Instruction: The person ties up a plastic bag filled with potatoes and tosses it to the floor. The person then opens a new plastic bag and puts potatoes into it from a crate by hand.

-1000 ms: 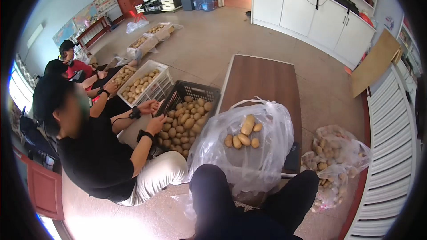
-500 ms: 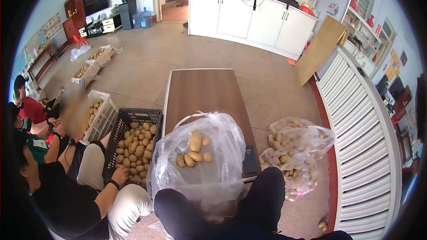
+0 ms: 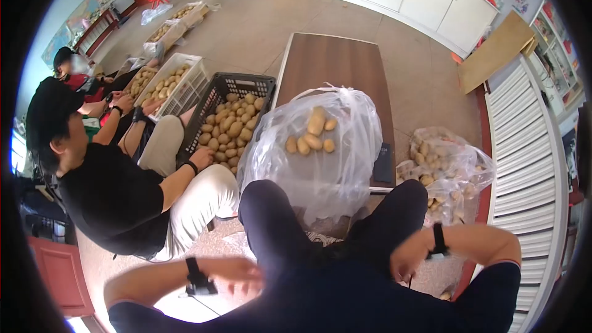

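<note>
At the far left a co-worker in a black T-shirt [image 3: 111,203] sat in pale trousers, a hand [image 3: 202,157] at the near edge of a black crate. Past that person's arms stood a white crate [image 3: 193,94] with potatoes in it, and just to its right the black crate [image 3: 248,82], also well filled with potatoes.

Below the black crate, the wearer's left hand [image 3: 242,276] was beside the left thigh, a black strap [image 3: 200,279] around its wrist. The hand was blurred, its fingers pointing inward; whether it was closed on anything, I cannot tell.

In the middle, beyond the knees, a brown table [image 3: 333,61] bore a clear plastic bag [image 3: 308,179], which spilled over the near edge. A small cluster of potatoes [image 3: 314,142] showed towards its middle — inside it or on top, I cannot tell. A dark flat object [image 3: 382,163] lay on the table just right of the bag.

The right hand [image 3: 406,258] hung by the right thigh, well apart from the left and bent downward — its grip could not be made out. Farther right, clear bags of potatoes [image 3: 468,163] rested on the floor, near a white slatted panel [image 3: 524,154].
</note>
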{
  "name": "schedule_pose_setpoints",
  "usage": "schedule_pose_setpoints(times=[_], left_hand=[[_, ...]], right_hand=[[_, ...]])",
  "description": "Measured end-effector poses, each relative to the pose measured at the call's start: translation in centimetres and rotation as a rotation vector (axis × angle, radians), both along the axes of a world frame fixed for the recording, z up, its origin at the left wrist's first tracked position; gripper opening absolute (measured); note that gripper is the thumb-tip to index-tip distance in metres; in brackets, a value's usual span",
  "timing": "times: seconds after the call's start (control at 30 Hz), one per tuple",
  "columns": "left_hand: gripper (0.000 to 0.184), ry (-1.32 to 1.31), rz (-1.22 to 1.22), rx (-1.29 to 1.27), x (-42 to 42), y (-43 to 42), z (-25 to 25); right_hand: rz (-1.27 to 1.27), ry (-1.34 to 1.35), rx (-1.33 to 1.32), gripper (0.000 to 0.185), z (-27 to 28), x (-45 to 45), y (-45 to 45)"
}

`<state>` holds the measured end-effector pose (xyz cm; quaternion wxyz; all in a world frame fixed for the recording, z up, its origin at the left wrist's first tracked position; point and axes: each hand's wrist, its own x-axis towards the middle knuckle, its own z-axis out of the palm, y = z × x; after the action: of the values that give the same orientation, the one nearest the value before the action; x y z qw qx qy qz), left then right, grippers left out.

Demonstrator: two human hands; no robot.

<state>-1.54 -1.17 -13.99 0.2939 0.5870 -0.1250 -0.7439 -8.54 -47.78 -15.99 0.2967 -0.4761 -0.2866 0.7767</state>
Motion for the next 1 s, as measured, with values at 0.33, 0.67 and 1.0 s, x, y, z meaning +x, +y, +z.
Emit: schedule_pose_setpoints(times=[0.33,0.67,1.0], left_hand=[[0.020,-0.051,1.212,-0.734,14.3,-18.9,-0.4],[0.018,-0.025,1.628,-0.471,23.7,-16.0,-8.1],[0.014,-0.103,1.665,-0.330,25.2,-12.6,-11.0]], right_hand=[[-0.895,-0.685,0.074,0.025,-1.6,16.1,10.6],[-1.100,-1.482,-0.321,0.039,-12.3,26.3,9.9],[-0.647,-1.900,-0.428,0.041,-15.1,28.6,13.8]])
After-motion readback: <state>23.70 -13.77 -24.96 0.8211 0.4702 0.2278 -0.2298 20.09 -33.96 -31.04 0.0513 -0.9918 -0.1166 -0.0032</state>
